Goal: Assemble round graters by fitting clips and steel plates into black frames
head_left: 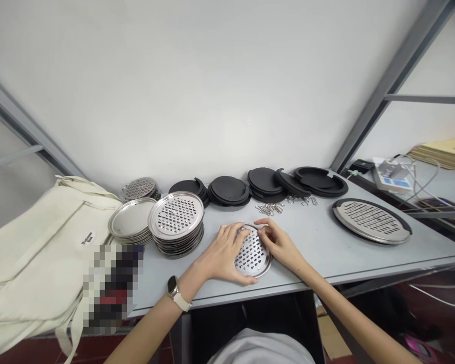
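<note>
Both hands' fingers press the grater disc (252, 253): left hand (223, 253) flat; right hand (278, 242) pinching its rim.

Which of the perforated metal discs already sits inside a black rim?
The large oval disc alone at the table's right end; a black rim encircles it. The disc under both hands and the stacked discs are bare metal.

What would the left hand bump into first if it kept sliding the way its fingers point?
The left hand lies on the perforated metal disc, fingers pointing up and right toward the wall. Going straight on, it would probably reach the scattered wire clips first, then the black rubber rings. Depth is hard to judge.
</note>
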A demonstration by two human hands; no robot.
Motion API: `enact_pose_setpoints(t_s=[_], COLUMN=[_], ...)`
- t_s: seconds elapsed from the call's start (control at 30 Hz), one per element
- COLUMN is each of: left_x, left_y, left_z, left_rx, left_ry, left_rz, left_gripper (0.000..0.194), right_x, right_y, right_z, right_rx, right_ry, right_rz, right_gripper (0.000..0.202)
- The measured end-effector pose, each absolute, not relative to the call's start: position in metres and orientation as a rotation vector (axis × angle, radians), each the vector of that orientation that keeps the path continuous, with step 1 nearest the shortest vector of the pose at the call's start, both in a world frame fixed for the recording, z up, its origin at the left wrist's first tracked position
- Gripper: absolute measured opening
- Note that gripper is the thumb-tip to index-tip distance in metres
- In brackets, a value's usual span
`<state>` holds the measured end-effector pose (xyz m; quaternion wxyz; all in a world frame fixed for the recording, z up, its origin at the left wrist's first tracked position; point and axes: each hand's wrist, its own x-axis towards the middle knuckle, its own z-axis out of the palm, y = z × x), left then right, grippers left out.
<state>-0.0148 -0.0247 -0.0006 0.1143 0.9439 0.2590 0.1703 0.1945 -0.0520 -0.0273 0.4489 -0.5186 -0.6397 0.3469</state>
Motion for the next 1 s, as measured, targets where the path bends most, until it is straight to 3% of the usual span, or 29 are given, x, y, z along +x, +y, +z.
enact_pose_setpoints(t_s=[0.17,0.5,0.8,1.0], left_x=[-0.015,-0.014,-0.012,-0.015], left_y=[-0.024,-0.022,-0.023,-0.022], left_z=[-0.002,-0.002,0.000,-0.003], left_rx=[2.782,2.730,2.720,2.744], left_ry=[0.741,0.691,0.701,0.673], left_rz=[0.446,0.449,0.494,0.491], left_gripper=[0.112,0.109,0.104,0.101], right_x=[0.196,0.206,0.201,0.197], right_y=[-0.044,-0.023,-0.025,-0.041], right_z=[-0.034,-0.023,-0.018,-0.008], right_rx=[-1.218,-1.368,-1.503,-1.580], right_ry=[-1.422,-1.481,-1.668,-1.829], right_rz=[1.101,1.306,1.106,0.835], right_gripper=[0.033,0.027,0.011,0.016])
